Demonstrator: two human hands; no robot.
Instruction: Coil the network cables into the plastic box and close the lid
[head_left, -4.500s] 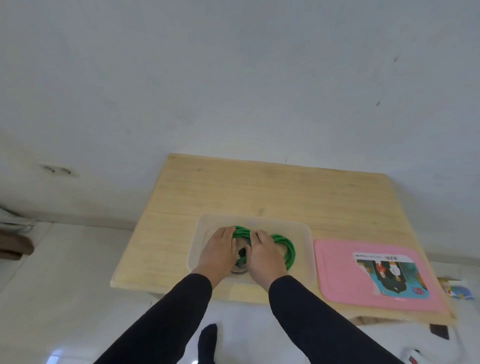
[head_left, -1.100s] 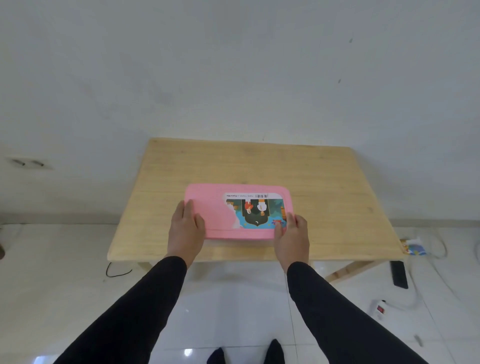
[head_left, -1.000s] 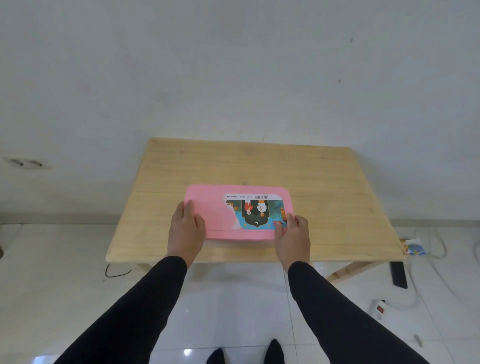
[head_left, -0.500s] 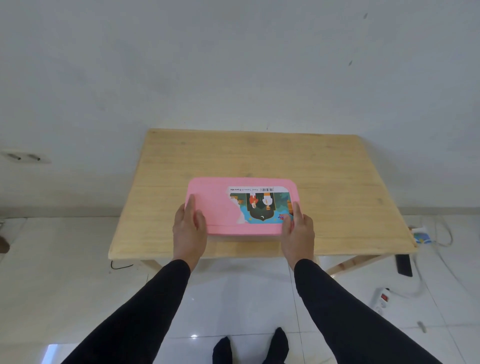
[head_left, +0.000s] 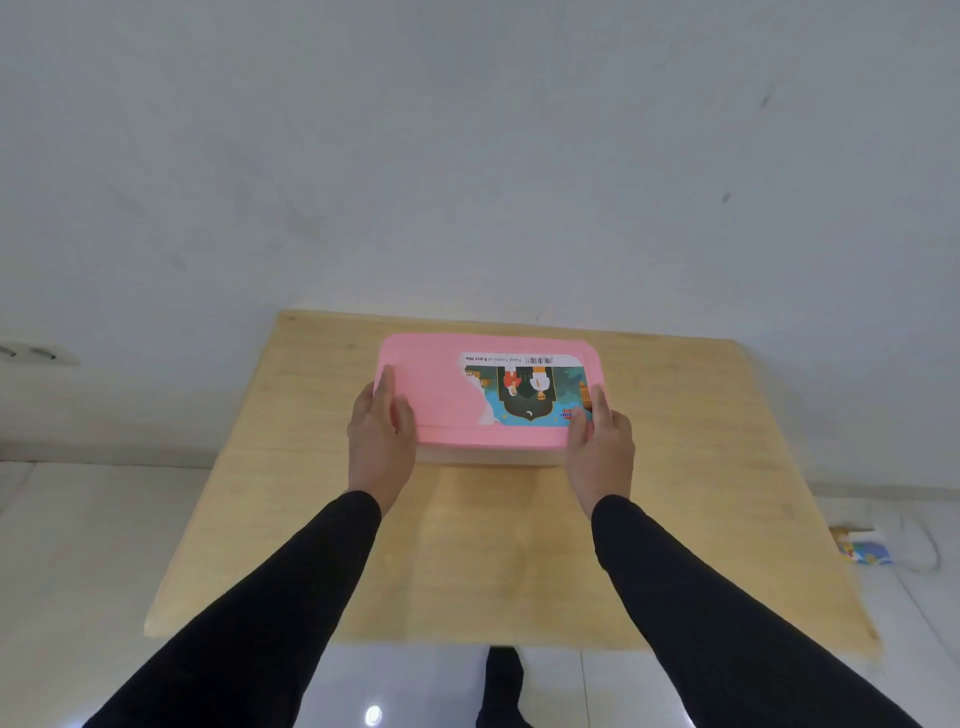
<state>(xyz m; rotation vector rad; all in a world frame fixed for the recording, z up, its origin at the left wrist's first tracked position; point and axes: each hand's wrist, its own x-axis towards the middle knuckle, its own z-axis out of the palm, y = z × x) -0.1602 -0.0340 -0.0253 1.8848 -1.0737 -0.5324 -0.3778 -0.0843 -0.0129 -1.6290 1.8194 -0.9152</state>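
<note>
The plastic box stands on the far half of the wooden table, covered by its pink lid with a colourful sticker. Only a thin strip of the box's pale wall shows under the lid's near edge. The network cables are hidden inside. My left hand lies against the box's left side, fingers straight and thumb on the lid. My right hand presses the right side the same way, its thumb on the sticker's corner.
The table's far edge meets a white wall. A wall socket sits low at the left. On the tiled floor to the right lie a small colourful packet and a white cable. My foot shows below the table's near edge.
The lidded box has slid from the table's near edge toward the far side, with both hands staying on its sides. Earlier still, the box was uncovered with green cable inside.
</note>
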